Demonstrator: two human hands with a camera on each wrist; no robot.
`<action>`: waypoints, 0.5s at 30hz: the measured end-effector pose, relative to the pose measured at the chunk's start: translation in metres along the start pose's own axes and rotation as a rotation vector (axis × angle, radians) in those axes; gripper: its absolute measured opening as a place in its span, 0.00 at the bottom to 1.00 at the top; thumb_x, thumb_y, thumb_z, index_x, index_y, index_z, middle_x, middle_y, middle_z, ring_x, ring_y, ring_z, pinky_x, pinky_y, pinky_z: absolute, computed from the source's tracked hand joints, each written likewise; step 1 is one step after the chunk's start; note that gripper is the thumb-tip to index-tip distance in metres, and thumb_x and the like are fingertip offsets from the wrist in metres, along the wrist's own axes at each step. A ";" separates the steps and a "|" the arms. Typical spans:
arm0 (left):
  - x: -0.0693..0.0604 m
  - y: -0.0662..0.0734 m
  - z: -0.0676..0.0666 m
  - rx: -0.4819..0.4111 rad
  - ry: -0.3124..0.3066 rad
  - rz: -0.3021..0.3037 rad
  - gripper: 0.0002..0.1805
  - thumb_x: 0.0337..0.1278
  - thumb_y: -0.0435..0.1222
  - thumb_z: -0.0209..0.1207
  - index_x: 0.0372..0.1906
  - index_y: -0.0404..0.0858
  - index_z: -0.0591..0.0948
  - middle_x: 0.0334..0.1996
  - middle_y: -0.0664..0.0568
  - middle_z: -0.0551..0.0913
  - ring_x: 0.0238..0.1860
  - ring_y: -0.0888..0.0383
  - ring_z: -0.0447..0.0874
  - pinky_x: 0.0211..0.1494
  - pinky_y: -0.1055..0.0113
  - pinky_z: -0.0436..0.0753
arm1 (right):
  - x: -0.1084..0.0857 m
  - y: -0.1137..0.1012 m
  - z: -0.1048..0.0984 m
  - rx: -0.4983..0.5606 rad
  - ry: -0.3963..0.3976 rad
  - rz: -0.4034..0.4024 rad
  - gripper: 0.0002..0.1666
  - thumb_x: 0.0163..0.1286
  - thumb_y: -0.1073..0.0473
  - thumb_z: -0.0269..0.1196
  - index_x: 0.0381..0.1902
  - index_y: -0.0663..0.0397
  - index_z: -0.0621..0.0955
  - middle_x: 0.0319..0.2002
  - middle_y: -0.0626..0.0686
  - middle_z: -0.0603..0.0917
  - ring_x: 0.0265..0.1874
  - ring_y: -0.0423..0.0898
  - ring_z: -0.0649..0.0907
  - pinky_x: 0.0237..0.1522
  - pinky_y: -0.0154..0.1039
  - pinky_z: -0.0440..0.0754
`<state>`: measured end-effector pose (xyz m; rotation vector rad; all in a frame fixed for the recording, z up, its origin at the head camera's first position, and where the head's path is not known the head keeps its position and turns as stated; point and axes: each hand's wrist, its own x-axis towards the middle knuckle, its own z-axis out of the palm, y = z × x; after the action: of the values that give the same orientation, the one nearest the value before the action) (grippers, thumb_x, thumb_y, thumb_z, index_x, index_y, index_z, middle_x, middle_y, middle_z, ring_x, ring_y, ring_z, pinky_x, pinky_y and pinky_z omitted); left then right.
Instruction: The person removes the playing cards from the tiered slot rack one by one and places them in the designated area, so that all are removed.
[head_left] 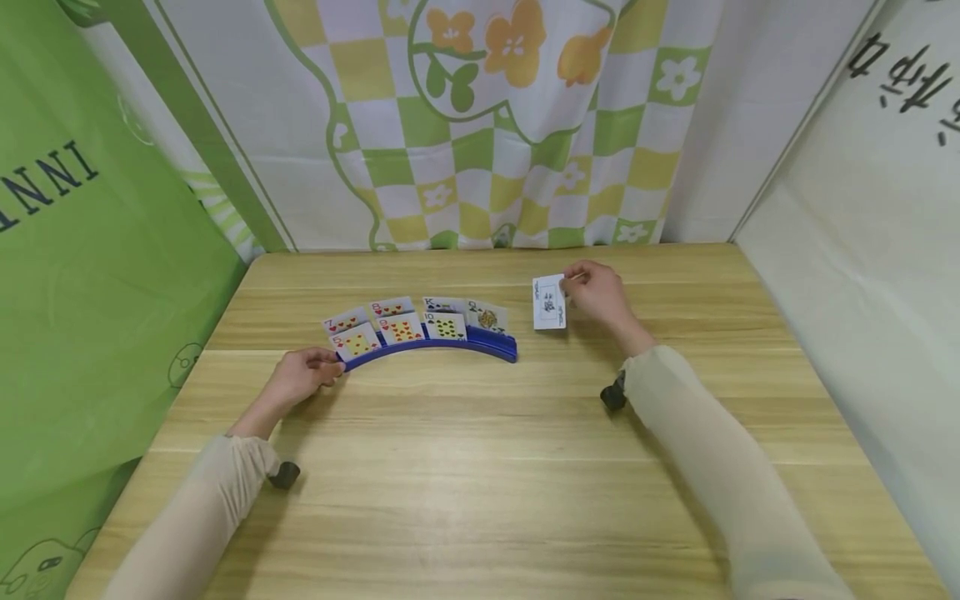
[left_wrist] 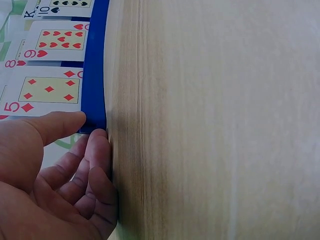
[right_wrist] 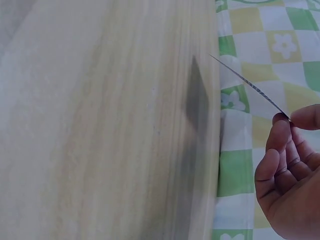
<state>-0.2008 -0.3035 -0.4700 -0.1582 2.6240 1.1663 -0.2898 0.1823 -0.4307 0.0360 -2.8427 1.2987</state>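
On the table [head_left: 480, 467], we find the curved blue card holder [left_wrist: 95, 65] left of centre, nearer the far edge than the near edge. It carries seven playing cards [head_left: 402, 331] in two rows. With the left hand [head_left: 298, 377], we pinch the holder's left end between thumb and fingers. With the right hand [head_left: 600, 296], we pinch one white card [head_left: 549, 303] at its side, thumb against fingertip, raised above the table near the far edge, right of the holder.
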 end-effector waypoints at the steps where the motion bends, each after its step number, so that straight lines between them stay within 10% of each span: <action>1: 0.000 0.000 0.000 -0.002 0.001 -0.004 0.23 0.67 0.42 0.60 0.57 0.27 0.77 0.45 0.36 0.86 0.34 0.61 0.84 0.32 0.70 0.77 | 0.001 0.000 0.000 0.000 -0.006 0.008 0.16 0.73 0.54 0.57 0.51 0.58 0.80 0.44 0.61 0.86 0.33 0.51 0.85 0.36 0.38 0.78; 15: 0.001 -0.003 -0.002 0.020 -0.005 -0.006 0.24 0.67 0.43 0.59 0.58 0.28 0.77 0.43 0.38 0.87 0.34 0.61 0.83 0.33 0.70 0.78 | 0.016 0.009 0.004 -0.091 -0.059 0.064 0.20 0.70 0.55 0.55 0.53 0.60 0.81 0.49 0.62 0.85 0.42 0.54 0.80 0.42 0.44 0.76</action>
<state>-0.2017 -0.3066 -0.4714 -0.1595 2.6282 1.1370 -0.3063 0.1848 -0.4400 -0.0191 -2.9728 1.1970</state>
